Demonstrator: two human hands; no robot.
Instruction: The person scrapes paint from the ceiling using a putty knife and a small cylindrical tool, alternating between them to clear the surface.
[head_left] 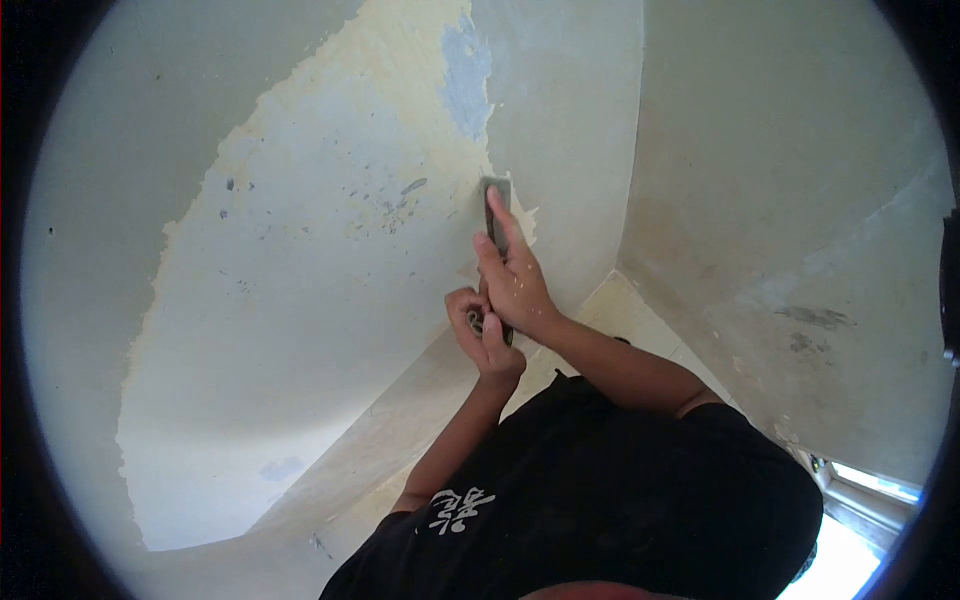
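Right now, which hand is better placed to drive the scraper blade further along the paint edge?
The right, I think. The right hand lies high on the scraper, forefinger stretched along its blade beside the paint edge on the wall; the left hand grips only the handle end, lower.

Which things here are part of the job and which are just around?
In use: scraper, left hand, right hand, scraped wall patch, remaining paint.
Just around: window, stained side wall, floor.
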